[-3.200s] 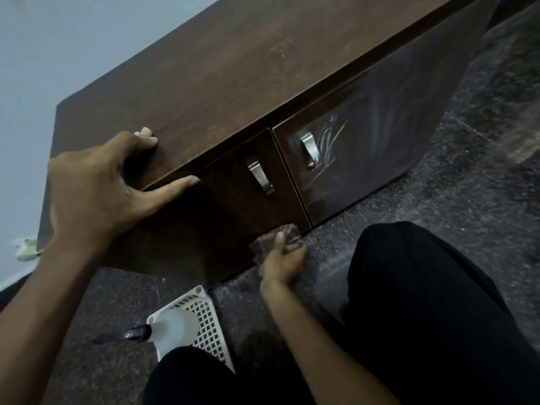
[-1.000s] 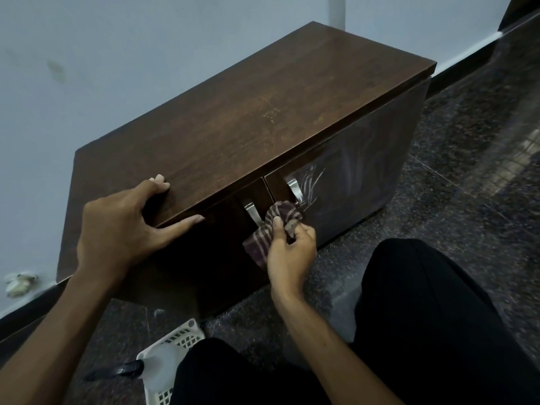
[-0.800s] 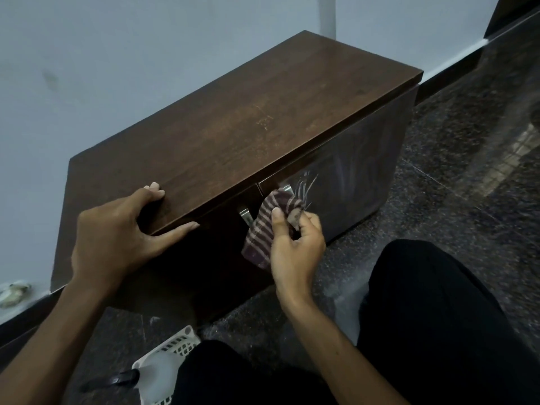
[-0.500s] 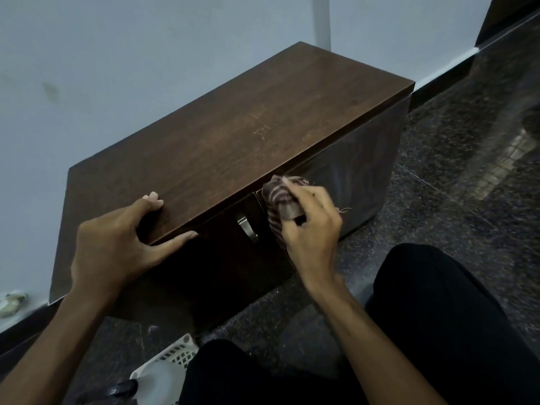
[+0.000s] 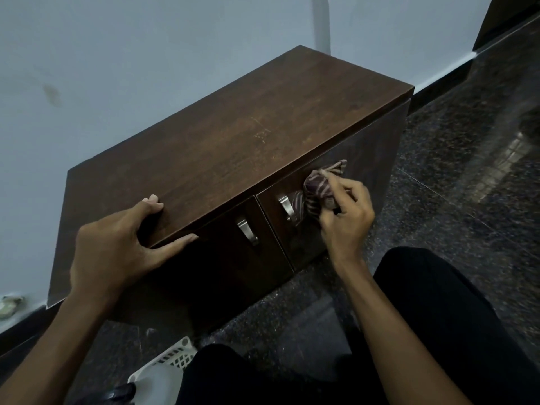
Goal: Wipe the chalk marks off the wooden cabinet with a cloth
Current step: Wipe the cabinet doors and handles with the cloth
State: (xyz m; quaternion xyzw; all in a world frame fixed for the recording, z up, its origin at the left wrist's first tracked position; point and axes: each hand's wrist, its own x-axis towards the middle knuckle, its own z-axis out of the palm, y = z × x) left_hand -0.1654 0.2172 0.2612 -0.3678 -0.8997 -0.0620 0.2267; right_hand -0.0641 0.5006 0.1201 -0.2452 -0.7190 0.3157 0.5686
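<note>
Wiping step in hand. Right hand (image 5: 346, 217) clamped on bunched striped cloth (image 5: 318, 187), pressed against right door (image 5: 365, 159) of cabinet (image 5: 233, 135), just right of that door's handle (image 5: 286, 207), near top edge. Left hand (image 5: 117, 247) spread, gripping cabinet's front top edge above left door, fingers on top, thumb under lip; steadying only, holding nothing loose. Chalk marks not made out beside handle; door too dark and glossy for certainty. Faint scratches or chalk on cabinet top (image 5: 261, 133), untouched. Next, judged: firm strokes rightward and downward across right door, then check top.
</note>
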